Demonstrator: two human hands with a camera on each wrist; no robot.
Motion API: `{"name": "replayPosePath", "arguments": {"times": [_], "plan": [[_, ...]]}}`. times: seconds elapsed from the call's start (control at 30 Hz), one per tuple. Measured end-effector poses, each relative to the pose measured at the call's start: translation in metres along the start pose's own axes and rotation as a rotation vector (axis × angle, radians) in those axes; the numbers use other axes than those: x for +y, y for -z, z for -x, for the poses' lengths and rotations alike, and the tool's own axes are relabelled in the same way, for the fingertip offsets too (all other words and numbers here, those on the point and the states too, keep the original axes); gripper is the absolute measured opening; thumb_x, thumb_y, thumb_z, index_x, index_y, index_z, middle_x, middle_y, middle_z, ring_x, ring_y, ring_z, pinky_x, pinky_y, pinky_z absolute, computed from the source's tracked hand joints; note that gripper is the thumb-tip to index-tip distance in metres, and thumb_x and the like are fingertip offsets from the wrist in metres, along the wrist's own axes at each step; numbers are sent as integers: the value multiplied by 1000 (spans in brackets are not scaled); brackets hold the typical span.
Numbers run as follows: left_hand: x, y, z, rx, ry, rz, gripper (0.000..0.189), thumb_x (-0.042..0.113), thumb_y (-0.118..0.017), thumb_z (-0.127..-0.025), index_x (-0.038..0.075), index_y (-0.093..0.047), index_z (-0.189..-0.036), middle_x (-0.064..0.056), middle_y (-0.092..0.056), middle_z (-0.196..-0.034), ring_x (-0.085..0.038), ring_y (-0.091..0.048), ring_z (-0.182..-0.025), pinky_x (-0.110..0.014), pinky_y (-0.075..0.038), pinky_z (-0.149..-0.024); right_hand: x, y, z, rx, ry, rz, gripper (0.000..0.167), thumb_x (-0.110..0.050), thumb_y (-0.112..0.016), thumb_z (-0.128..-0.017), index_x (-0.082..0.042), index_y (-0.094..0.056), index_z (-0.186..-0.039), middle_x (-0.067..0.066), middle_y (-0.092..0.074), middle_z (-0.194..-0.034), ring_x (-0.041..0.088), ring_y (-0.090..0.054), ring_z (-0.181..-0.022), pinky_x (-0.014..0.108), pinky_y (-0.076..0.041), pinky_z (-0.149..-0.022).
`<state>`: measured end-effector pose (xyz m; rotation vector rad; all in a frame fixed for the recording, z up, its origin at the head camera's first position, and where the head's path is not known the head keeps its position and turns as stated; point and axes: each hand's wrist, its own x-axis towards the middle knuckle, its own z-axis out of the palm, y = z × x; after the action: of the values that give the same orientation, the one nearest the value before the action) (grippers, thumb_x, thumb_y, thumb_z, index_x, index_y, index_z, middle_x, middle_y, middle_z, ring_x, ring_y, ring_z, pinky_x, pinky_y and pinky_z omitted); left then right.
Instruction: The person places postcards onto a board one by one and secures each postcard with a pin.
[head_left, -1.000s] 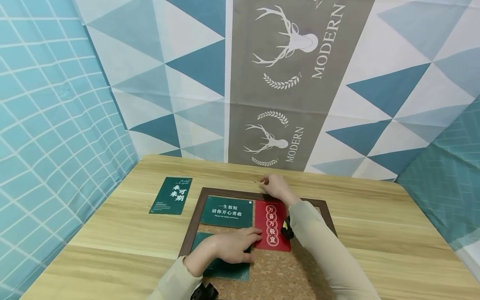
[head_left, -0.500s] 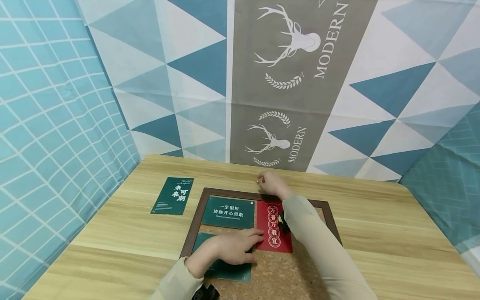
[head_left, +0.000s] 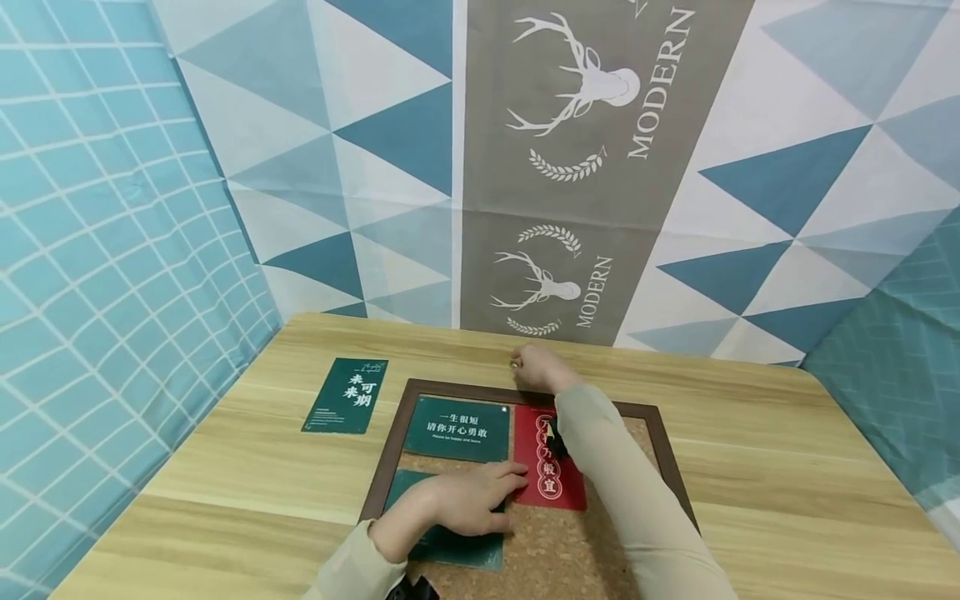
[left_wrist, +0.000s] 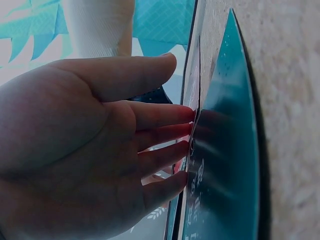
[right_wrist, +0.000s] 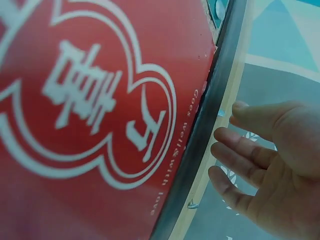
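Pale wood-grain tabletop [head_left: 757, 450] against a blue, white and grey geometric wall cloth [head_left: 540, 196]. On it, a cork board in a dark brown frame [head_left: 671, 454], carrying a green rectangular card with white lettering [head_left: 453, 429], a second, partly hidden green card [head_left: 461, 547], and a red card with white linked-ring lettering [head_left: 558, 492] set upright against the far rail. A loose green card with white characters [head_left: 345, 396] lies off the board, to its left. Left hand [head_left: 472, 500]: fingers extended, thumb apart, nothing gripped; fingertips meet the red card's left edge, presumably to keep it from sliding. Palm spans the lower green card. Right hand [head_left: 538, 368] is beyond the far rail, fingers loosely bent, a narrow gap between thumb and index; no hold visible. A small shiny metal piece [right_wrist: 221, 113] sits right by those two tips, on the table strip; the pose looks like a light pinch being shaped around it. A second metal piece [right_wrist: 192, 205] lies nearby, clear of the fingers.
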<state>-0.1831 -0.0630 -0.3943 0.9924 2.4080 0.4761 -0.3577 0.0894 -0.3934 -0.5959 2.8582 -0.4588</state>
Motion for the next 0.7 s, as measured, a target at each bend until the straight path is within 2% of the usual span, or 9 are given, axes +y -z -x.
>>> {"name": "replayPosePath", "arguments": {"times": [0.17, 0.43, 0.5, 0.57, 0.63, 0.7], "plan": [[-1, -1, 0, 0, 1, 1, 53, 35, -53, -89, 18, -40, -137, 5, -29, -145, -16, -28, -133, -35, -32, -103, 0, 2, -3, -26, -44, 8, 31, -13, -51, -91, -4, -57, -121, 12, -57, -121, 28, -53, -113, 41, -41, -95], [0, 0, 0, -1, -3, -10, 53, 34, -54, -89, 17, -40, -137, 4, -30, -145, -15, -29, -133, -34, -33, -103, 1, 4, -6, -22, -54, 95, 23, -10, -52, -89, -8, -66, -108, 7, -62, -113, 23, -57, -103, 38, -44, -88], [0, 1, 0, -3, -4, -11, 53, 34, -54, -89, 17, -40, -137, 4, -30, -145, -15, -29, -133, -34, -33, -103, 0, 4, -6, -25, -51, 97, 19, -9, -52, -89, -8, -68, -100, 6, -64, -103, 19, -57, -91, 35, -45, -80], [0, 0, 0, -5, -7, -10, 53, 34, -54, -89, 16, -39, -137, 4, -30, -145, -15, -29, -133, -34, -33, -103, 0, 4, -7, -23, -48, 98, 16, -8, -52, -88, -8, -68, -86, 3, -62, -86, 16, -52, -76, 31, -42, -70], [0, 0, 0, -6, -10, -11, 53, 34, -53, -89, 16, -39, -137, 3, -30, -145, -15, -29, -133, -33, -33, -103, -1, 3, -7, -20, -39, 103, 20, -6, -52, -88, -8, -61, -70, 1, -52, -69, 15, -43, -65, 29, -37, -62], [0, 0, 0, -7, -12, -10, 53, 33, -53, -90, 16, -39, -137, 3, -29, -145, -15, -29, -133, -34, -33, -103, -1, 2, -8, -15, -37, 104, 29, -5, -51, -87, -10, -49, -58, 0, -41, -60, 15, -37, -60, 28, -32, -58]]}}
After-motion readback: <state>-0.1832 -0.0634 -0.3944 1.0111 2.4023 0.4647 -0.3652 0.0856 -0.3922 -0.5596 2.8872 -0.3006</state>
